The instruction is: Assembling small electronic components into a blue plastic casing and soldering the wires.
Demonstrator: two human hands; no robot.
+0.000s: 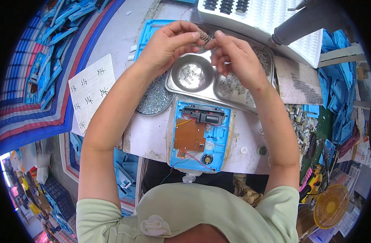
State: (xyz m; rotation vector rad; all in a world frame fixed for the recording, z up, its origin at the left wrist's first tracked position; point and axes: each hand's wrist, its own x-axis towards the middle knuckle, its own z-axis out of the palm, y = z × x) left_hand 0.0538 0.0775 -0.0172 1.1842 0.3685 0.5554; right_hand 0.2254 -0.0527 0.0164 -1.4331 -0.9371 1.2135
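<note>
My left hand (171,42) is closed in a pinch at the upper middle, with small coiled metal springs (204,37) at its fingertips. Facing it, my right hand (238,56) has thumb and forefinger drawn together by the same springs; whatever lies between those fingertips is too small to make out. Below both hands is a metal tray (169,87) with a round cup (192,75) holding a few small metal pieces and compartments of small springs. Nearer me lies an open blue plastic housing (224,139) with a brown circuit board (189,135), a black battery holder (205,115) and thin wires.
A round dish of small screws (155,99) stands left of the tray, beside a handwritten paper sheet (92,91). A white ribbed tray (258,20) and a grey tool (298,28) are at upper right. Blue housings pile up on both sides; a yellow fan (331,206) sits lower right.
</note>
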